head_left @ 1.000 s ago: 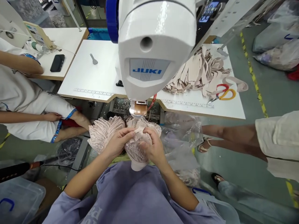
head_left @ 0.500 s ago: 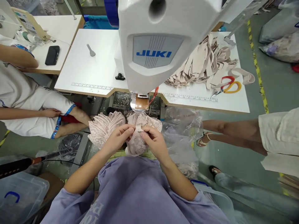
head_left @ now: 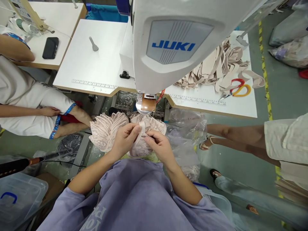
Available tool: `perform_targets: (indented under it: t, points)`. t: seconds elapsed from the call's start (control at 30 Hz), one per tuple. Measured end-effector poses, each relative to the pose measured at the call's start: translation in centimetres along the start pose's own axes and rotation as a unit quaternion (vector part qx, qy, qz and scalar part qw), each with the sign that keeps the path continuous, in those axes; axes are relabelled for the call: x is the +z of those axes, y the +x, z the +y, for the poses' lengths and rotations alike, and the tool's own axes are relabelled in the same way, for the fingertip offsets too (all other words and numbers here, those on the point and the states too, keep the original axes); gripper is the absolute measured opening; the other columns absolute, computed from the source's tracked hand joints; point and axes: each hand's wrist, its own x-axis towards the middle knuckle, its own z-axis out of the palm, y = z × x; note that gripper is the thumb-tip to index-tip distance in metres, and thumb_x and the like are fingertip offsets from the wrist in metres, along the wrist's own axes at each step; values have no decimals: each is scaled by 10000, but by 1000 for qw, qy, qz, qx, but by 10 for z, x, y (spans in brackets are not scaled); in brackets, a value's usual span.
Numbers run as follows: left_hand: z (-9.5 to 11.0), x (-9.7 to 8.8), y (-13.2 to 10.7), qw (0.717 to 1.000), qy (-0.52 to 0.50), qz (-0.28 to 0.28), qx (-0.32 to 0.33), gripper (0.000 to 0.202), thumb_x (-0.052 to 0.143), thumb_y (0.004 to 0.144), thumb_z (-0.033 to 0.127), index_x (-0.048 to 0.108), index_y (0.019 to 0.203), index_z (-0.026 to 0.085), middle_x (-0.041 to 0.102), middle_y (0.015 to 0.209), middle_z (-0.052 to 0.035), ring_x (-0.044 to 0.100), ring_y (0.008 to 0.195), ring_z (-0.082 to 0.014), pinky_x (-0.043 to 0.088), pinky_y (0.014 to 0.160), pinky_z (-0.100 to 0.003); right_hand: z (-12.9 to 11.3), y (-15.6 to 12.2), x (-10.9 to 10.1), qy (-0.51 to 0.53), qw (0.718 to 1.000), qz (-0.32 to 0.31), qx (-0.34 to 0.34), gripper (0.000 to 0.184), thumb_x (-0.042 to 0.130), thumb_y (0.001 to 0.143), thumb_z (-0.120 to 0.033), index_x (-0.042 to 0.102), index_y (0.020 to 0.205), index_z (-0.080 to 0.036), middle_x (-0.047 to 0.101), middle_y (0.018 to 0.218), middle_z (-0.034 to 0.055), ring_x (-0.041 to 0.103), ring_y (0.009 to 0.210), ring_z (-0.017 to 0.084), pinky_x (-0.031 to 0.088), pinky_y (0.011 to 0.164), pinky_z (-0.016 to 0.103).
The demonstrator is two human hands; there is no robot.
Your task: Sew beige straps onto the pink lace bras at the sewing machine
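Left hand [head_left: 124, 141]: grip pressed together, pinching a narrow beige strip [head_left: 141, 128] between thumb and forefinger. Right hand [head_left: 160, 147]: grip closed on the edge of the lace piece [head_left: 141, 150], fingertips touching the strip. Lace piece: pale beige, bunched, held between both hands above the lap, at 6 o'clock from the sewing machine [head_left: 183, 41] and just below its metal foot [head_left: 145, 104]. Fanned stack of lace pieces [head_left: 106, 130]: at 9 o'clock from the left hand, touching it. Clear plastic bag [head_left: 186, 128]: at 3 o'clock from the right hand, near. White counter [head_left: 96, 70]: at 12 o'clock, carrying the machine, a pile of beige bands [head_left: 216, 69] at 1 o'clock, and red-and-yellow scissors [head_left: 234, 88] just beside that pile. Black phone [head_left: 50, 47]: on a second counter at 10 o'clock. One seated person [head_left: 26, 96] at 9 o'clock; another person's legs [head_left: 231, 134] at 3 o'clock.
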Motion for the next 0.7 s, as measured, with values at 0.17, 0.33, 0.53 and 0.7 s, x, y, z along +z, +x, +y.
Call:
perform_targets:
  t: [0.17, 0.33, 0.53, 0.7]
  points:
    - [-1, 2, 0, 999, 21, 17, 24, 317, 530, 949, 435, 664, 828, 175, 615, 717, 9, 511, 674, -131, 398, 626, -237, -1, 0, 1, 15, 1000, -1, 18, 141, 650, 873, -326, 715, 884, -201, 676, 860, 14, 608, 790, 159, 479, 744, 280]
    - [-1, 3, 0, 999, 22, 28, 38, 291, 523, 958, 395, 661, 831, 172, 616, 717, 9, 505, 664, -127, 387, 615, -235, -1, 1, 2, 26, 999, 10, 32, 170, 662, 857, -348, 732, 892, -197, 694, 871, 22, 619, 795, 164, 490, 739, 276]
    - [-3, 2, 1, 997, 44, 33, 45, 303, 511, 963, 410, 663, 839, 180, 614, 701, 11, 504, 654, -131, 382, 609, -239, 2, 2, 1, 59, 996, 15, 58, 221, 704, 822, -390, 756, 916, -197, 713, 911, 40, 626, 832, 183, 509, 761, 291]
    - [-3, 3, 0, 996, 60, 32, 60, 303, 508, 962, 419, 676, 867, 185, 651, 744, 2, 535, 676, -136, 401, 631, -241, 3, 1, 3, 123, 986, 25, 114, 254, 749, 768, -430, 762, 877, -201, 667, 779, 20, 533, 647, 127, 432, 556, 224]
